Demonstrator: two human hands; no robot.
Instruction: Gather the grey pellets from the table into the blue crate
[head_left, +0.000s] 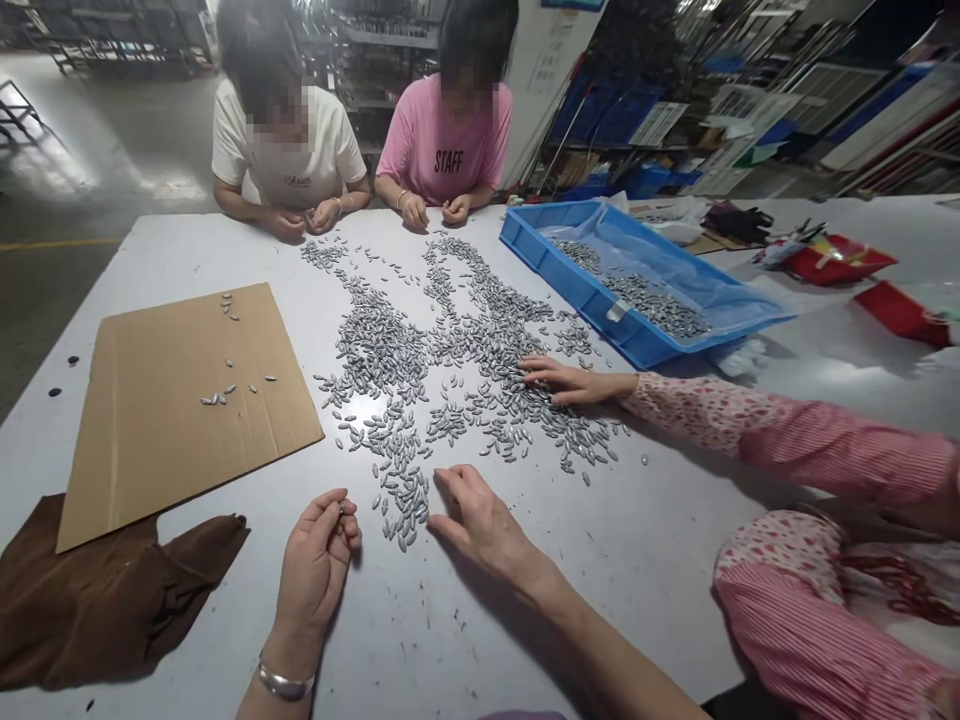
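Note:
Many small silver-grey, spindle-shaped pieces (381, 350) lie in spread heaps over the white table (420, 640). My left hand (319, 550), with a bracelet at the wrist, is closed in a pinch on one small grey piece (342, 509), just left of the nearest heap. Beside that heap's right edge, my right hand (484, 525) rests low over the table, thumb and fingers apart. Its fingertips are close to the loose pieces (409, 505); whether they touch any, I cannot tell. Nothing shows in its grip.
A brown cardboard sheet (195, 440) with several pieces lies left, partly over a brown cloth (112, 610). A blue tray (570, 285) of pieces stands back right. From the right, a co-worker's hand (574, 382) reaches into the heap. Two people (446, 150) sit opposite. Red containers (840, 260) stand far right.

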